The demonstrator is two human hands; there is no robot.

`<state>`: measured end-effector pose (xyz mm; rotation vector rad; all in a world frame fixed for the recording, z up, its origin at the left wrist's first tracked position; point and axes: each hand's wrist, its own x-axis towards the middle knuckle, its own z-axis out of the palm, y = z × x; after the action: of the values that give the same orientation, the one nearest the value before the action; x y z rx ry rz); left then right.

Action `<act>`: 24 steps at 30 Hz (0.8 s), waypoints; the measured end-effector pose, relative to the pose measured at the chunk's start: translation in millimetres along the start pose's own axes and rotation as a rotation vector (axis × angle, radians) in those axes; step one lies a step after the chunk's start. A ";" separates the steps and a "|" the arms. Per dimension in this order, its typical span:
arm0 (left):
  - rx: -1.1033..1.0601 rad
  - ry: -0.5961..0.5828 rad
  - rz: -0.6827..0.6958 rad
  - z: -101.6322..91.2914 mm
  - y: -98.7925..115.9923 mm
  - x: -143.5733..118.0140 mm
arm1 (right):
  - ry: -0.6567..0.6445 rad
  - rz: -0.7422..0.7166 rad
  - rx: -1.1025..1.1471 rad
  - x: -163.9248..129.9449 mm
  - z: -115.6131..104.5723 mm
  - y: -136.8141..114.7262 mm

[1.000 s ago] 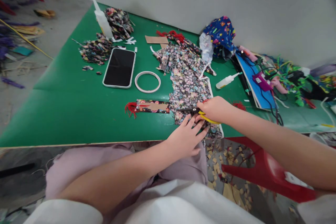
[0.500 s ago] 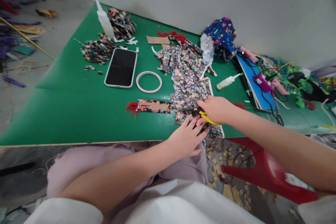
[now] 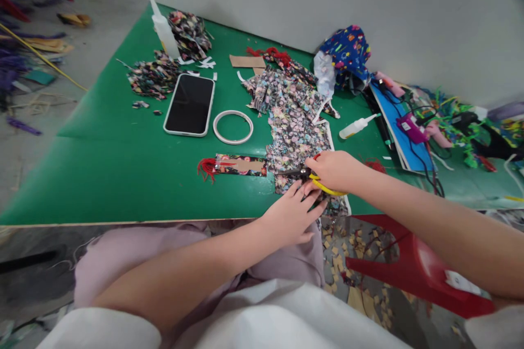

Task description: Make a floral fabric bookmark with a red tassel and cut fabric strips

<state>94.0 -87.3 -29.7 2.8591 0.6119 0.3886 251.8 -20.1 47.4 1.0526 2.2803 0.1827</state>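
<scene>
My right hand (image 3: 333,170) is closed around the yellow handles of a pair of scissors (image 3: 303,173). Their dark blades point left over a floral fabric (image 3: 295,139) that spreads along the front of the table. Just below the scissors, my left hand (image 3: 295,212) rests on the same fabric near the table edge, fingers spread out. Left of the fabric lies a floral bookmark-like strip (image 3: 242,165) with a bare brown middle and a red tassel (image 3: 208,167). The blade tips are hard to tell against the print.
On the green table (image 3: 123,174) lie a phone (image 3: 189,104), a tape roll (image 3: 233,127) and floral scraps (image 3: 153,76). One glue bottle (image 3: 165,32) stands at the back left; another (image 3: 357,126) lies right. A blue folder (image 3: 403,125) and cords lie farther right. A red stool (image 3: 417,267) stands below.
My right hand and the scissors have shifted very slightly to the left, and the blades look closer together. My left hand stays in place on the fabric.
</scene>
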 end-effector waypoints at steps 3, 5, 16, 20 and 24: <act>-0.001 -0.002 0.003 0.6 -0.3 0.1 | -0.015 0.013 0.006 -0.2 0.5 -0.8; -0.003 -0.004 0.003 0.8 -0.6 0.3 | -0.018 0.020 0.009 -0.3 0.3 -1.8; -0.034 -0.005 0.014 4.1 -0.6 1.2 | 0.032 -0.010 -0.048 1.2 -1.4 -3.1; -0.039 -0.013 0.017 3.5 -0.6 0.7 | 0.042 0.019 -0.074 -0.4 -4.1 -3.4; -0.034 -0.011 0.019 2.5 -0.8 0.7 | 0.056 0.055 -0.053 -2.9 -3.9 -1.0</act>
<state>95.0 -86.5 -32.1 2.8350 0.5718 0.3818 250.3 -22.3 51.5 1.0956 2.2851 0.2969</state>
